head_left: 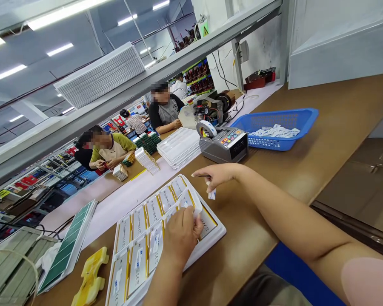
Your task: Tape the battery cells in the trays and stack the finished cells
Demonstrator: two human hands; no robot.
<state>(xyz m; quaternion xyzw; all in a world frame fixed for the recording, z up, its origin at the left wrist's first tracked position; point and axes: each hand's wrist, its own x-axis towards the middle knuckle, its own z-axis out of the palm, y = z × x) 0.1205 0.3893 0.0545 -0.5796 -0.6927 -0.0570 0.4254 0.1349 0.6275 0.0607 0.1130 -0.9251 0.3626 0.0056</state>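
My left hand (182, 233) is over a white tray (219, 231), fingers curled together at the edge of a white flat panel (187, 199). What lies between those fingertips is hidden. In the tray are rows of white panels with printed marks and yellow edges; several in the near row carry small white-and-blue adhesive strips (138, 257). Just right of the tray's far corner, my right hand (217, 175) is raised, index finger pointing left. From its thumb and lower fingers hangs a small white-and-blue adhesive strip (212, 194).
A grey tape dispenser (223, 144) stands beyond my right hand, beside a blue basket (301, 123) of white strips. Stacked white trays (178, 148) are behind. At left are a yellow fixture (91, 276) and green boards (68, 246). Co-workers sit farther along the bench.
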